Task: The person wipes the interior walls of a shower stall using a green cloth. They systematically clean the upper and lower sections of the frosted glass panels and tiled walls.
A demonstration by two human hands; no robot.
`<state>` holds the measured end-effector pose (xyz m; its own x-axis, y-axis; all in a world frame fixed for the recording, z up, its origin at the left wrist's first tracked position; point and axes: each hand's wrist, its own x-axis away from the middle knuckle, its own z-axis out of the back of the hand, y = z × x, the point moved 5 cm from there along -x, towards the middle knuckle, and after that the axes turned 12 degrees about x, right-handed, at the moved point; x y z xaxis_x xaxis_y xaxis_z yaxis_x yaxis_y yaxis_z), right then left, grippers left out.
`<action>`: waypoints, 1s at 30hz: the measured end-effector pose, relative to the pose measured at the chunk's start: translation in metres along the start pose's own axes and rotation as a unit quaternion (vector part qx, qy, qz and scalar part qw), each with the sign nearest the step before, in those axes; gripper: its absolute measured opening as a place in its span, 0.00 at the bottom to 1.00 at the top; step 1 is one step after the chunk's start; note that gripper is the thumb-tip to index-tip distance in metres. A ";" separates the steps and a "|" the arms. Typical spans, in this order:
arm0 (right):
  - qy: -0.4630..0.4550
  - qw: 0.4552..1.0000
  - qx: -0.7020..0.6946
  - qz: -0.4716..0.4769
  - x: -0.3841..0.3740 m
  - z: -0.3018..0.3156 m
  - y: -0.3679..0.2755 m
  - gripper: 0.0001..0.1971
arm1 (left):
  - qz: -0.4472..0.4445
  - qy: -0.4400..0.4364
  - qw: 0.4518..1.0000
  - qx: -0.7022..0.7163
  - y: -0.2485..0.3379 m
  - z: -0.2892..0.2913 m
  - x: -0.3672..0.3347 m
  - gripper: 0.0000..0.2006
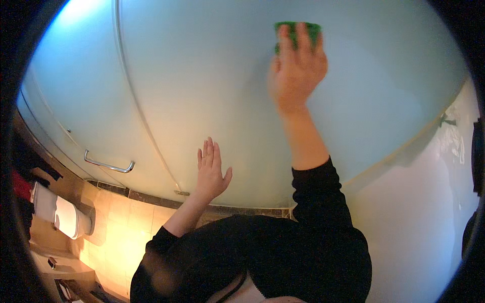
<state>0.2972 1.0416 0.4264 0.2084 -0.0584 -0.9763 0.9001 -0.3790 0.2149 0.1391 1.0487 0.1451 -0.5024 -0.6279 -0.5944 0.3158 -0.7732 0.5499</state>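
Observation:
My right hand (300,73) is raised high, its fingers spread over a green scouring pad (313,31) held flat against a large frosted glass panel (217,76). The pad shows above and between the fingertips, and the hand is slightly blurred. Lower and to the left, my left hand (211,169) has its fingers stretched upward and its thumb apart, with nothing in it. It lies in front of the same glass; whether the palm touches it I cannot tell. Both forearms come out of black sleeves.
A metal bar handle (108,166) is on the glass at the left, beside a long vertical seam strip (132,96). A dark sill (164,200) runs below the glass. A white toilet (70,219) stands on the tiled floor (118,217) at lower left. A pale wall (414,202) rises at right.

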 end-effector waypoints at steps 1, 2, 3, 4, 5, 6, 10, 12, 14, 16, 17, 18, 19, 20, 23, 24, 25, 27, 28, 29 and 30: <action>-0.004 0.999 -0.003 0.035 0.006 -0.003 -0.021 0.26 | 0.000 0.006 1.000 0.004 -0.002 0.000 0.001 0.45; -0.007 0.998 -0.012 0.066 0.015 -0.005 -0.041 0.27 | 0.003 0.013 1.000 0.002 -0.006 0.001 0.004 0.45; -0.041 0.995 -0.035 0.088 0.032 -0.006 -0.056 0.26 | 0.000 0.016 1.000 0.006 -0.007 0.000 0.007 0.45; -0.075 0.989 -0.063 0.109 0.057 -0.005 -0.070 0.26 | 0.003 0.018 1.000 0.001 -0.011 0.001 0.012 0.45; -0.123 0.977 -0.070 0.157 0.085 -0.001 -0.081 0.25 | 0.004 0.020 1.000 -0.001 -0.014 0.001 0.014 0.45; -0.171 0.961 -0.074 0.205 0.119 0.002 -0.089 0.24 | 0.004 0.022 1.000 -0.001 -0.016 0.000 0.016 0.45; -0.203 0.910 -0.057 0.356 0.223 0.011 -0.066 0.24 | 0.001 0.018 1.000 -0.006 -0.021 0.013 0.018 0.46; -0.199 0.925 -0.025 0.322 0.217 0.009 -0.036 0.24 | 0.012 0.013 1.000 -0.022 -0.029 0.018 0.020 0.46; -0.142 0.972 0.015 0.188 0.165 0.006 -0.008 0.25 | 0.019 0.018 0.999 -0.027 -0.033 0.024 0.021 0.46; -0.061 0.997 0.005 0.036 0.096 0.003 0.003 0.26 | 0.018 0.019 1.000 -0.015 -0.036 0.025 0.024 0.47; -0.028 0.999 -0.023 -0.024 0.063 0.003 0.004 0.27 | 0.015 0.018 1.000 0.002 -0.036 0.021 0.025 0.48; -0.004 0.999 -0.026 -0.040 0.038 -0.005 -0.009 0.28 | 0.015 0.020 1.000 0.013 -0.038 0.023 0.028 0.49; 0.019 0.998 -0.021 -0.051 0.020 -0.007 -0.022 0.29 | 0.012 0.013 1.000 0.023 -0.035 0.021 0.030 0.49; 0.014 0.999 -0.019 -0.028 0.011 -0.008 -0.041 0.28 | 0.007 0.006 0.999 0.031 -0.032 0.019 0.032 0.49; -0.026 0.997 -0.041 0.055 0.018 -0.021 -0.118 0.28 | 0.030 0.002 0.999 0.010 -0.045 0.021 0.042 0.47; -0.061 0.992 -0.049 0.101 0.041 -0.023 -0.139 0.27 | 0.035 0.013 0.999 0.011 -0.048 0.021 0.044 0.46; -0.137 0.974 -0.072 0.167 0.071 -0.024 -0.161 0.26 | 0.043 0.022 0.999 0.007 -0.052 0.024 0.049 0.45; -0.220 0.928 -0.099 0.283 0.143 -0.014 -0.180 0.25 | 0.062 0.025 0.998 0.000 -0.058 0.031 0.054 0.46; -0.225 0.909 -0.108 0.334 0.181 -0.008 -0.182 0.25 | 0.073 0.030 0.997 -0.006 -0.062 0.036 0.054 0.46; -0.240 0.895 -0.110 0.359 0.216 -0.004 -0.174 0.26 | 0.072 0.033 0.997 -0.013 -0.065 0.042 0.055 0.46; -0.255 0.880 -0.112 0.384 0.241 -0.002 -0.160 0.26 | 0.073 0.036 0.996 -0.019 -0.069 0.048 0.057 0.46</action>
<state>0.2040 1.0902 0.1566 0.6406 -0.6471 -0.4135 0.6338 0.1415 0.7605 0.0505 1.0704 0.1019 -0.3901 -0.7381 -0.5504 0.4131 -0.6746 0.6118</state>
